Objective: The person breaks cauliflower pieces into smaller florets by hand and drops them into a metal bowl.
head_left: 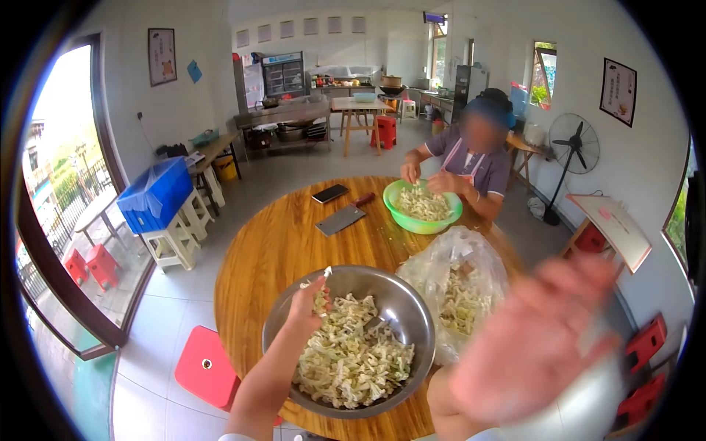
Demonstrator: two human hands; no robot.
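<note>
My left hand (303, 303) is over the left side of a large steel bowl (403, 300), its fingers closed around some cauliflower pieces (319, 300). Many small cut cauliflower florets (357, 360) lie heaped in that bowl. Close to the camera, my right hand (533, 342) is raised with its palm showing, blurred, fingers apart and nothing in it. Behind it, to the right of the bowl, a clear plastic bag (485, 257) stands open with more cauliflower inside.
Across the round wooden table (257, 242), a co-worker (471, 147) has both hands at a green basin (423, 224) of cauliflower. A cleaver (340, 220) and a phone (329, 193) lie toward the table's far left. A red stool (206, 364) stands at the left edge.
</note>
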